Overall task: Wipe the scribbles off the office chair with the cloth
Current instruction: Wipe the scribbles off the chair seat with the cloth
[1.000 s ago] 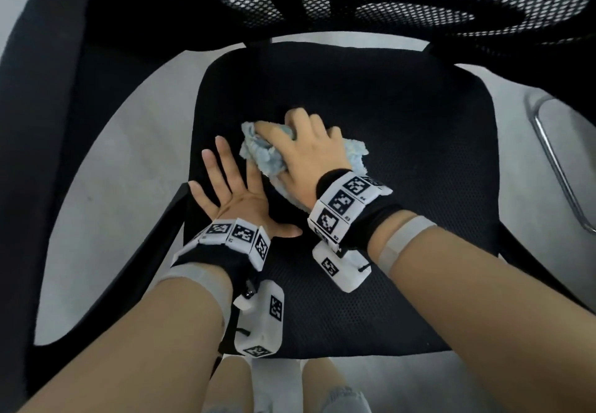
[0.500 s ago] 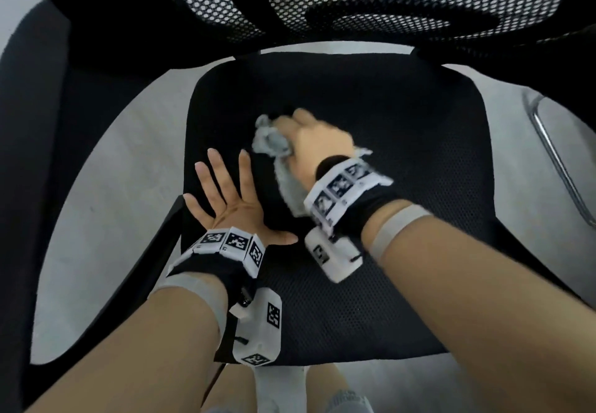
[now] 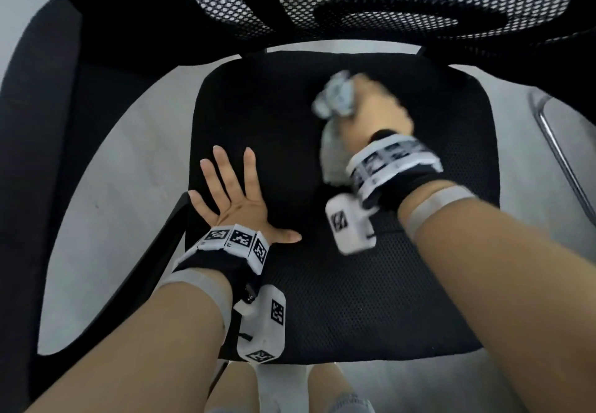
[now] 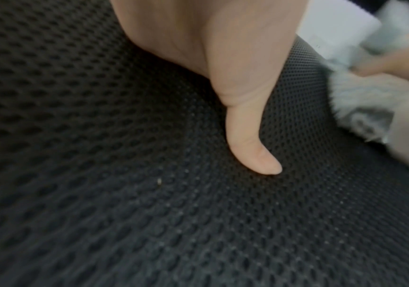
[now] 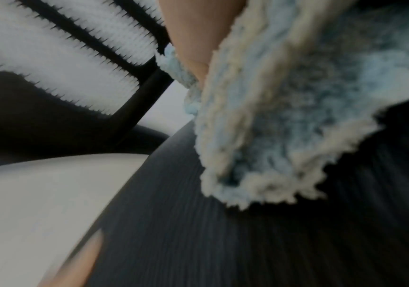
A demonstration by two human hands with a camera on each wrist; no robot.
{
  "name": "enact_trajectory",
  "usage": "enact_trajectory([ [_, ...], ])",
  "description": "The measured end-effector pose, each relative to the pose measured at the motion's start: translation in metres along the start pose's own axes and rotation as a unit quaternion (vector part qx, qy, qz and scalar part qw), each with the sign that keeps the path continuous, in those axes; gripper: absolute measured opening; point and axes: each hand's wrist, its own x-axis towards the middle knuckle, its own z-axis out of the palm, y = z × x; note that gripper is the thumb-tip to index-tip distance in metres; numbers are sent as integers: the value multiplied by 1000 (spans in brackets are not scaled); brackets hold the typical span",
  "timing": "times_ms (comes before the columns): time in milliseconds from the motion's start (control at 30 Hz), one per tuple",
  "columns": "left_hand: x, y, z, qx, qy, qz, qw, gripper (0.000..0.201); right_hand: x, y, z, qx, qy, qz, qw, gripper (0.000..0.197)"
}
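The black mesh seat (image 3: 371, 299) of the office chair fills the middle of the head view. My right hand (image 3: 371, 109) grips a bunched pale blue fluffy cloth (image 3: 337, 96) and presses it on the seat's far right part; both are motion-blurred. The cloth (image 5: 284, 116) hangs bunched over the seat in the right wrist view. My left hand (image 3: 232, 193) lies flat with fingers spread on the seat's near left edge. Its thumb (image 4: 252, 147) rests on the mesh (image 4: 149, 213). No scribbles show on the fabric.
The mesh backrest (image 3: 387, 0) rises at the top. A black armrest (image 3: 35, 122) curves along the left, and a thin support bar (image 3: 161, 245) runs beside my left wrist. A chrome tube (image 3: 561, 154) stands on the grey floor at right. My legs (image 3: 290, 390) show below the seat.
My right hand has swept the cloth from beside my left hand toward the seat's far right. The left hand stays flat in the same spot.
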Motion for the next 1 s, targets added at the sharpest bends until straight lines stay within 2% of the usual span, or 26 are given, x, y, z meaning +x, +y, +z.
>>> enact_trajectory([
  [67,0,0,-1,-1,-2,5,1000,151,14,19,-13,71,69,110,989,32],
  [100,1,1,-1,1,-3,7,1000,151,17,21,-15,72,76,130,986,33],
  [167,2,2,-1,3,-5,5,1000,150,13,7,-9,36,51,119,991,35],
  [233,0,2,1,-3,13,5,1000,144,1,-20,8,18,-14,53,998,34],
  [300,0,3,5,-16,52,3,999,123,-22,-48,31,-12,-94,-84,992,34],
  [333,0,3,6,-19,56,4,998,117,-33,-56,40,-28,-112,-149,982,35],
  [400,0,2,5,-11,33,0,999,130,-37,-55,41,-40,-108,-208,971,36],
  [467,0,2,0,-7,-7,-4,1000,145,-20,-35,27,-16,-90,-168,982,33],
  [567,0,2,-3,1,-10,-1,1000,151,12,12,-8,47,-21,-13,999,33],
  [700,1,3,-7,11,-9,22,1000,151,18,74,-36,26,51,119,991,39],
  [767,2,3,-9,17,-3,32,999,150,13,98,-38,65,88,165,980,42],
  [833,4,3,-10,26,4,36,999,150,10,104,-31,69,89,182,977,39],
  [900,5,6,-12,38,0,34,999,150,2,86,-13,62,61,184,979,34],
  [933,6,7,-13,42,-6,30,999,150,-7,73,0,74,50,167,982,33],
  [1000,4,8,-14,48,-17,17,999,150,-35,50,24,76,24,85,993,33],
])
